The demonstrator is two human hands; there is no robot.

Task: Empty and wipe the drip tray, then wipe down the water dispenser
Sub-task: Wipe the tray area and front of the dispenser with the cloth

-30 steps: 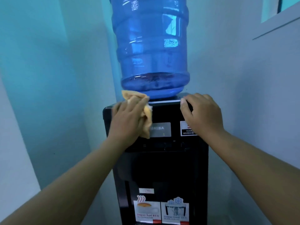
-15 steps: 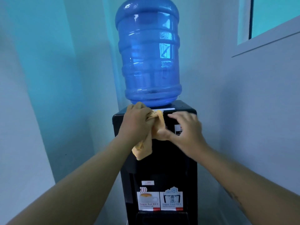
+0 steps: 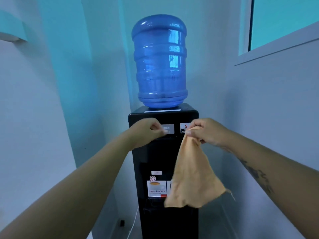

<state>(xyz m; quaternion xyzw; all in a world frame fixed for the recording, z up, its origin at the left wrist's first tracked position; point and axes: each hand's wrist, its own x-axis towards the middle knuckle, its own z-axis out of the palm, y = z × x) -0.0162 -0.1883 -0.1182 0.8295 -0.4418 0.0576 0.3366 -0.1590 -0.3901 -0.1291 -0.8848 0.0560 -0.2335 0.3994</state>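
Observation:
A black water dispenser (image 3: 155, 157) stands in the corner with a blue water bottle (image 3: 159, 66) on its top. My right hand (image 3: 205, 131) pinches the top corner of an orange cloth (image 3: 191, 176), which hangs open in front of the dispenser's right side. My left hand (image 3: 148, 130) is in front of the silver logo plate, fingers curled, holding nothing that I can see. The drip tray area low on the dispenser is dark and partly hidden by the cloth.
Pale walls close in on both sides of the dispenser. A window ledge (image 3: 276, 47) runs along the upper right. A white cable (image 3: 133, 223) and a small dark wall socket (image 3: 122, 223) sit by the floor at the dispenser's left.
The cloth has passed from my left hand to my right hand and now hangs unfolded. Both hands came off the dispenser's top edge, and my view has pulled back.

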